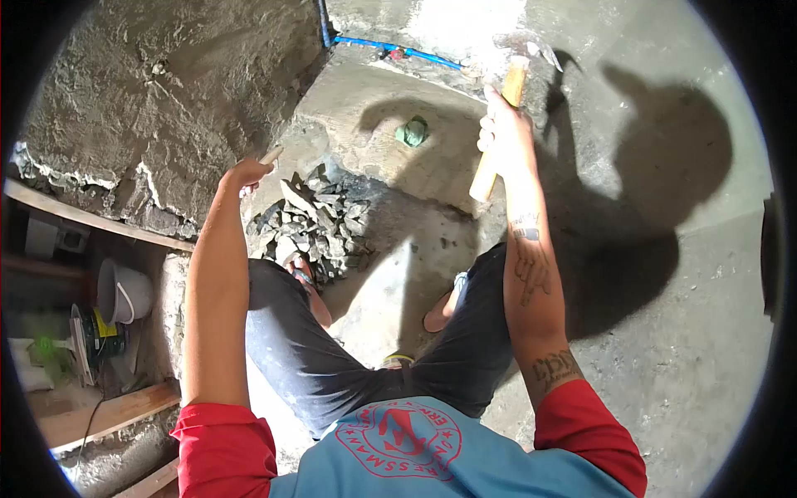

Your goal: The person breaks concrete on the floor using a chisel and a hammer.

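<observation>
My right hand is wrapped round the wooden handle of a hammer, whose metal head is up by the brightly lit wall. On the left, my left hand is closed on a small pale piece that pokes out past the fingers; what it is, I cannot make out. Below and to the right of that hand lies a heap of broken grey rubble. A crumpled green object sits on the concrete floor between my two hands.
A blue pipe runs along the base of the far wall, with another stretch upright in the corner. Rough plastered wall stands at the left. Below it, a grey bucket is behind a wooden edge. My feet are beside the rubble.
</observation>
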`<move>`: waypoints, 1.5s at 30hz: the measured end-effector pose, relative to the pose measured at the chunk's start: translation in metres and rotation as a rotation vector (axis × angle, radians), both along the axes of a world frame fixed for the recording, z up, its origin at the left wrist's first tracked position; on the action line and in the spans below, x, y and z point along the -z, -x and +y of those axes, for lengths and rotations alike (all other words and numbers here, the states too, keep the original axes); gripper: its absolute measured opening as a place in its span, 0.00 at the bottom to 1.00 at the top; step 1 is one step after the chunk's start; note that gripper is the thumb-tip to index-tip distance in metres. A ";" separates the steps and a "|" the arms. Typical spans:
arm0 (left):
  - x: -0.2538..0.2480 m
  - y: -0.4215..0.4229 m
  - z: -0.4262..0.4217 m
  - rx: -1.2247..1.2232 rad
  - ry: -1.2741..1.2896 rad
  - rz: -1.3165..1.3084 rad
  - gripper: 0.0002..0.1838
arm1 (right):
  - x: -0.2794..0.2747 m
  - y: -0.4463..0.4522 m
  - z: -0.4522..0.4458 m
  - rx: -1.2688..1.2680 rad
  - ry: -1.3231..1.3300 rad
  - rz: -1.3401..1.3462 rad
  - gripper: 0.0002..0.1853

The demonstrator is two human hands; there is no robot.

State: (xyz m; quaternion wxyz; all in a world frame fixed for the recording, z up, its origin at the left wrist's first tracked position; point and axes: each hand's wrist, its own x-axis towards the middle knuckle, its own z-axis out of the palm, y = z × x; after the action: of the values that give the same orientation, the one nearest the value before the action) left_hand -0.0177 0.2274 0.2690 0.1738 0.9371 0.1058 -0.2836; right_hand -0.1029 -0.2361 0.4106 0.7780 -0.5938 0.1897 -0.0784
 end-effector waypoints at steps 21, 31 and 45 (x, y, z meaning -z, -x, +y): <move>0.013 -0.008 0.013 -0.269 0.109 0.162 0.26 | 0.005 0.002 0.031 -0.080 0.438 0.040 0.23; -0.012 0.005 -0.021 -0.210 0.082 0.199 0.27 | 0.014 -0.005 0.058 -0.123 0.376 -0.056 0.19; -0.006 0.002 -0.012 -0.265 0.084 0.249 0.25 | 0.011 -0.004 0.073 -0.131 0.359 -0.167 0.19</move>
State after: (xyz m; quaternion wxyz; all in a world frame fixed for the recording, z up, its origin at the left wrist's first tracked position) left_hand -0.0198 0.2157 0.2751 0.2344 0.8646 0.2371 -0.3760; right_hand -0.0990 -0.1630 0.3995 0.6761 -0.7254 0.0687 -0.1090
